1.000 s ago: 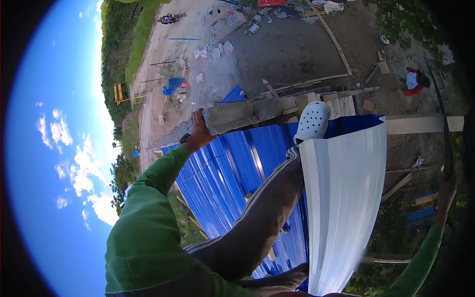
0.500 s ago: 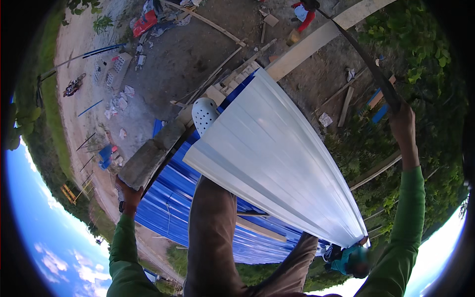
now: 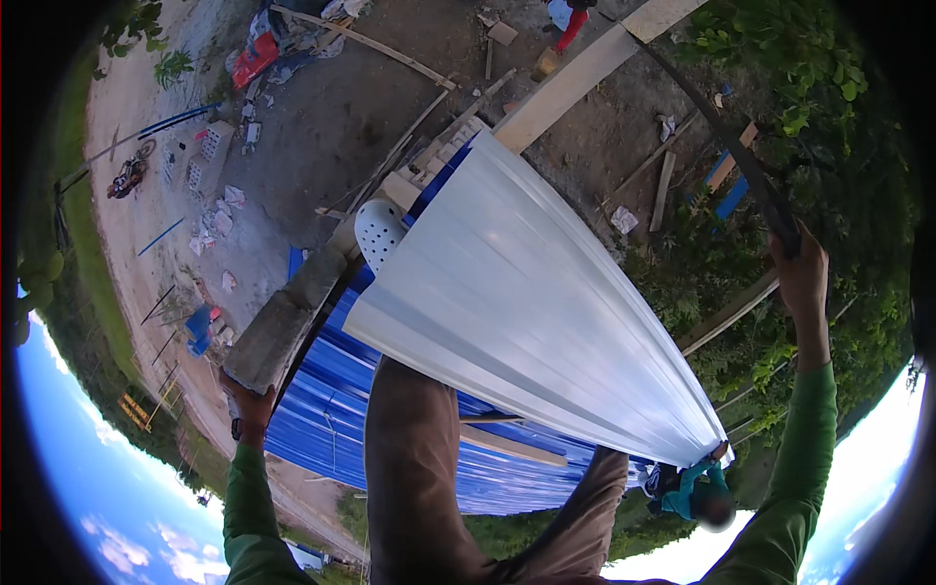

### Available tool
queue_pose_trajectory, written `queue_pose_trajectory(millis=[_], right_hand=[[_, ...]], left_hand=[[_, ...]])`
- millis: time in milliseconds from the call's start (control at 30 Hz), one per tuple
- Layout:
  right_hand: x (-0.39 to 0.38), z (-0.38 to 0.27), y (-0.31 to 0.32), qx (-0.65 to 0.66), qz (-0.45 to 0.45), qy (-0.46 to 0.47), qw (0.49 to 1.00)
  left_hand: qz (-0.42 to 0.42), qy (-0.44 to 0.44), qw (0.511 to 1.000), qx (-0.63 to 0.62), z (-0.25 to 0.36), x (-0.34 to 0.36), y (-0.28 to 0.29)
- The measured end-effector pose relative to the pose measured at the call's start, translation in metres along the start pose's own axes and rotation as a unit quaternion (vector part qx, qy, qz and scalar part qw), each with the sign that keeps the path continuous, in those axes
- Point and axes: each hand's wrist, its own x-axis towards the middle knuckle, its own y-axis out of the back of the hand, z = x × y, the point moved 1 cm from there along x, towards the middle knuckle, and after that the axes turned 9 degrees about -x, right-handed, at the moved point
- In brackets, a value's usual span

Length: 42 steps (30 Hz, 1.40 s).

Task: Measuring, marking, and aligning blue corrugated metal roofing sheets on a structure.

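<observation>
My left hand (image 3: 250, 402) is closed around the near end of a grey concrete ledge (image 3: 268, 341). Out to the right, my raised right hand (image 3: 801, 278) grips one end of a long, dark, narrow bar (image 3: 726, 132). The bar reaches up and away, its far end near a pale beam. Between my arms a silvery ribbed roofing sheet (image 3: 526, 292) lies slanted over blue roofing sheets (image 3: 331, 409). My foot in a white perforated clog (image 3: 378, 234) stands beside the silvery sheet's left edge.
A co-worker in teal (image 3: 697, 492) has a hand at the sheet's lower right corner. Beyond the pale beam (image 3: 585, 83), a person with a red sleeve (image 3: 573, 27) is on the ground far below. Hollow blocks (image 3: 210, 156) and planks lie about; foliage (image 3: 829, 146) grows at right.
The scene has shifted somewhat left in view. My right hand and the bar sit slightly lower, still gripped. The co-worker's arms now show at the sheet's corner. My left hand keeps its hold.
</observation>
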Motion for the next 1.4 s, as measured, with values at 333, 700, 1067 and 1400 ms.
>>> queue_pose_trajectory(millis=[333, 700, 1067, 1400], right_hand=[[0.121, -0.100, -0.063, 0.012, 0.012, 0.068, 0.998], [0.126, -0.077, -0.052, 0.010, 0.037, 0.063, 0.997], [-0.011, -0.007, -0.011, 0.033, -0.021, -0.023, 0.999], [0.168, -0.133, -0.079, 0.034, 0.029, 0.095, 0.994]], left_hand=[[-0.019, -0.034, 0.999, -0.011, -0.046, 0.021, -0.027], [-0.020, -0.016, 0.999, -0.040, -0.009, 0.019, -0.028], [-0.014, 0.019, 1.000, -0.019, -0.008, 0.007, 0.001], [-0.020, -0.010, 0.999, -0.042, -0.032, 0.025, -0.041]])
